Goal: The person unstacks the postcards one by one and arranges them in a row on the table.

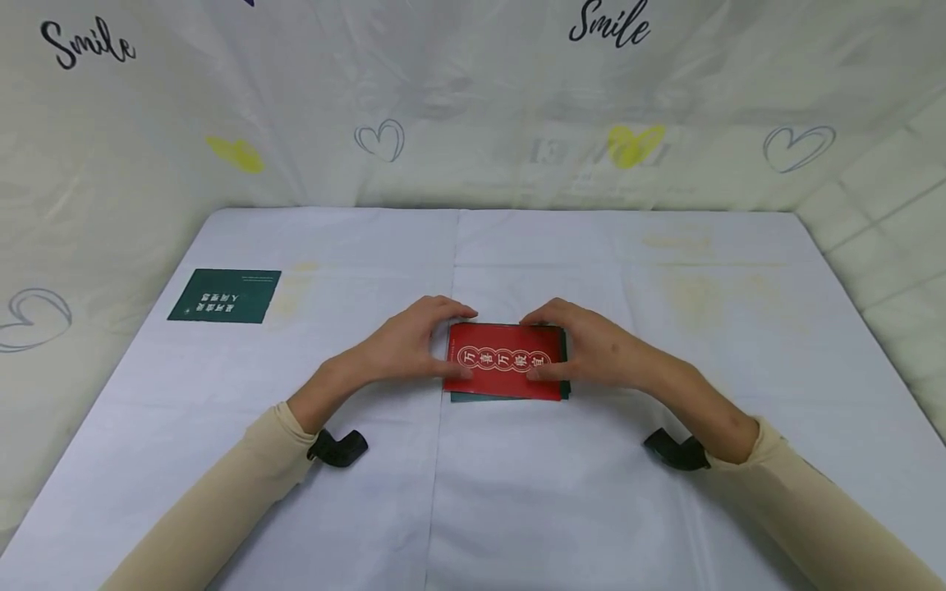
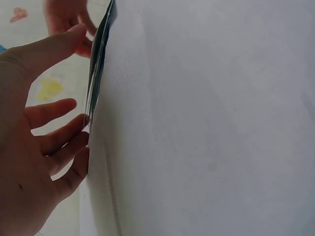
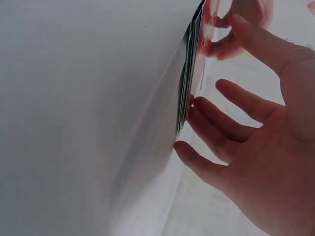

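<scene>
On the white-covered table lies a stack of flat paper pieces, topped by a red envelope (image 1: 497,379) with white Chinese characters in a chain of rounded frames. Dark green edges (image 3: 189,69) show beneath it. At the stack's left end is my left hand (image 1: 402,341), thumb over the red face and fingers spread around the end. My right hand (image 1: 602,349) frames the right end likewise, its index finger by the far edge. Both wrist views show loosely bent fingers with fingertips at the stack's edge and the thumbs lifted off its face.
A dark green card (image 1: 225,295) with white characters lies alone at the table's left side. Behind the table (image 1: 554,492) hangs a pale curtain (image 1: 473,82) printed with hearts and "Smile". Black bands (image 1: 340,449) show at both beige sleeve cuffs.
</scene>
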`<state>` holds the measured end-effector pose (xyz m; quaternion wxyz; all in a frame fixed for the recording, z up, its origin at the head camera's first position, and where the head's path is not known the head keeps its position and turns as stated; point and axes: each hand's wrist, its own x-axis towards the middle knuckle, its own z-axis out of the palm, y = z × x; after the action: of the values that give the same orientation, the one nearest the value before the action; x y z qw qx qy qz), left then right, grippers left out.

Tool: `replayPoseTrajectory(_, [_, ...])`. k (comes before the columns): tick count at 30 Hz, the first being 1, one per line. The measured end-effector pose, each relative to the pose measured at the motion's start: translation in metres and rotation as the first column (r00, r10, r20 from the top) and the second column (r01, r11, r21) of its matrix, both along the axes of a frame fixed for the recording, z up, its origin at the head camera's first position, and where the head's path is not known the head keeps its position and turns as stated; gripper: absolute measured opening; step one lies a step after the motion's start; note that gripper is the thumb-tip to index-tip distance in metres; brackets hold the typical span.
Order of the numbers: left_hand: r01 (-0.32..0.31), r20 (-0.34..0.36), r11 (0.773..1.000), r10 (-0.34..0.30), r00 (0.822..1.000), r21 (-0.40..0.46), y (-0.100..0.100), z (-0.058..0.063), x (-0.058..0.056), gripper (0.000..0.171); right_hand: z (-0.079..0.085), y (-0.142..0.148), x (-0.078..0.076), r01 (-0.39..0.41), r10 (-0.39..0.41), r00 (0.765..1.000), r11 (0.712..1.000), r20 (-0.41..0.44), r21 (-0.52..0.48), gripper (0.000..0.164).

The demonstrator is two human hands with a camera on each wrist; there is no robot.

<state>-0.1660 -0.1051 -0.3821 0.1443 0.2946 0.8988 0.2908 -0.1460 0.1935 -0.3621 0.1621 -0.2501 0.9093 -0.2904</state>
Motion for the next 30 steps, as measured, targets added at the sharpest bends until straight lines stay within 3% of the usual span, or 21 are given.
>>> replayPoseTrajectory(9, [0.062, -0.016, 0.997, -0.063, 0.998, -0.038, -0.0014, 0.0000, 0.0037, 0.090, 0.0004, -0.0047, 0.0069, -0.069, 0.073, 0.997, 0.990, -0.027, 0.122, 0.087])
replayPoseTrajectory(19, [0.109, -0.059, 0.993, -0.111, 0.992, -0.035, -0.0029, -0.0019, 0.0035, 0.095, 0.0009, -0.0052, 0.0079, -0.067, 0.074, 0.996, 0.989, -0.051, 0.131, 0.083])
replayPoseTrajectory(30, [0.103, -0.046, 0.994, -0.104, 0.994, -0.027, -0.0031, -0.0016, 0.0037, 0.089, 0.0021, -0.0062, 0.0094, -0.078, 0.091, 0.994, 0.982, -0.063, 0.174, 0.087])
